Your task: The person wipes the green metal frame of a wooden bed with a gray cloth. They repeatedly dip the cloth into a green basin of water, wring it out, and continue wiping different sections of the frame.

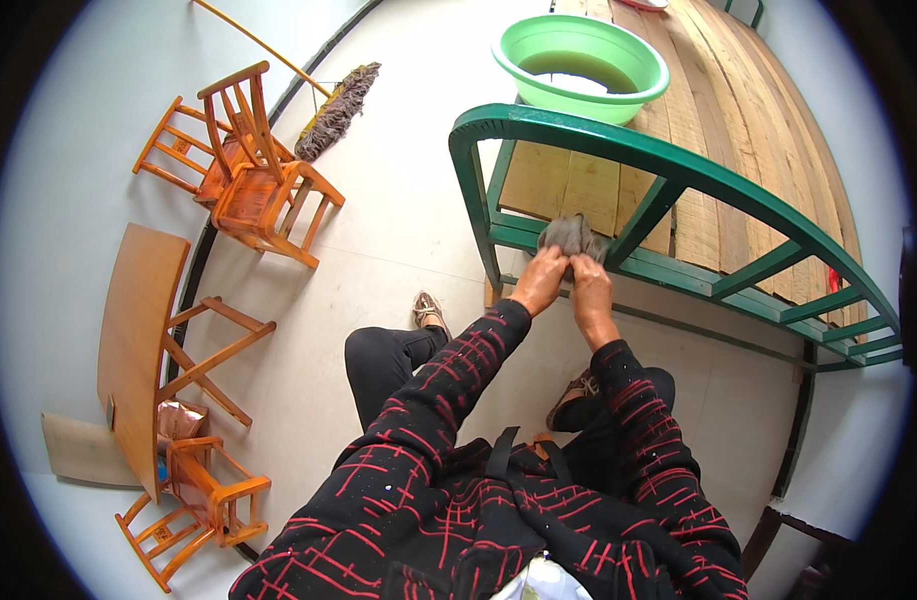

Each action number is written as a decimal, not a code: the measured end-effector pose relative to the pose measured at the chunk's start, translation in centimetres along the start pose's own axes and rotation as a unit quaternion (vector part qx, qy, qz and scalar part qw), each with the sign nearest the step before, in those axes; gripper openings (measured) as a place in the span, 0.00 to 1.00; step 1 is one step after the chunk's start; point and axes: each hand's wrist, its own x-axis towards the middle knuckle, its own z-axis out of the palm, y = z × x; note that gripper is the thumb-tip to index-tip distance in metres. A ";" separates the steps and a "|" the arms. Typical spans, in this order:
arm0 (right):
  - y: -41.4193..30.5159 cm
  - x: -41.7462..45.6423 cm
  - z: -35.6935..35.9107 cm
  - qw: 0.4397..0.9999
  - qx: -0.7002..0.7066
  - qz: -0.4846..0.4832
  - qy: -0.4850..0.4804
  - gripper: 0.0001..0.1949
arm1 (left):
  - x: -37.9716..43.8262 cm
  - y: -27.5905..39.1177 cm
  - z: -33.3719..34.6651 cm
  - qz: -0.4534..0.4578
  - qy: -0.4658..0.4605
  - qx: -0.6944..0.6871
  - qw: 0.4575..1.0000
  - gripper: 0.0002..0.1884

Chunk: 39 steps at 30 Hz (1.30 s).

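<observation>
A wet-looking grey cloth [573,235] is bunched in both hands at the lower rail [657,271] of a green metal bed frame. My left hand [542,279] grips its left side, and my right hand [591,289] grips it close alongside, with the knuckles nearly touching. The cloth covers part of the rail and hides what lies under it. Beyond the curved green top rail [578,131], a light green plastic basin [586,64] of murky water stands on the bed's wooden slats [717,135]. Something white shows in the water.
Wooden chairs [252,199] stand by the left wall, near a mop [340,112] with a yellow handle. A folding table [139,352] is tipped on its side below them. Another wooden chair [195,495] sits at lower left. Green uprights [646,221] divide the bed end.
</observation>
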 end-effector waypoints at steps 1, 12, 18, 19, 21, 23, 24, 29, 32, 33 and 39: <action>0.3 -1.4 -0.1 1.000 0.017 0.009 -0.017 0.11 | -1.7 -0.1 0.6 -0.005 -0.017 -0.032 0.999 0.10; -3.4 0.1 -5.6 0.987 0.146 0.032 0.056 0.11 | 0.6 3.5 -6.7 -0.058 0.019 -0.105 0.993 0.09; -1.2 4.4 -1.5 0.999 0.018 0.010 0.037 0.23 | 3.0 -1.7 -4.4 -0.009 0.028 0.028 0.999 0.16; -0.1 4.4 0.2 1.000 -0.005 0.025 0.010 0.25 | 2.9 -2.8 -3.7 -0.012 -0.001 0.049 0.999 0.18; 0.8 4.3 2.3 0.998 -0.060 -0.001 0.035 0.27 | 2.8 -3.1 -3.1 0.004 0.008 0.114 0.993 0.20; 0.7 5.6 4.4 0.998 -0.016 -0.012 0.061 0.24 | 2.5 -3.2 -2.9 0.004 0.007 0.183 0.983 0.20; -0.3 5.8 5.3 0.998 0.001 -0.031 0.062 0.22 | 2.0 -3.7 -3.1 -0.006 0.022 0.200 0.979 0.20; -5.2 6.1 6.2 0.991 0.103 -0.071 0.043 0.15 | -1.0 -4.2 -6.1 -0.023 -0.021 0.273 0.961 0.07; -5.4 4.1 5.3 0.990 0.107 -0.093 0.014 0.11 | -2.6 -3.0 -6.0 -0.063 -0.049 0.187 0.979 0.04; -5.5 2.9 4.6 0.989 0.106 -0.103 -0.026 0.10 | -3.7 -2.9 -5.9 -0.097 -0.092 0.139 0.981 0.04; 2.7 -5.2 -2.2 0.962 0.219 0.137 -0.087 0.13 | -4.0 2.5 -4.8 -0.146 -0.164 -0.022 0.975 0.12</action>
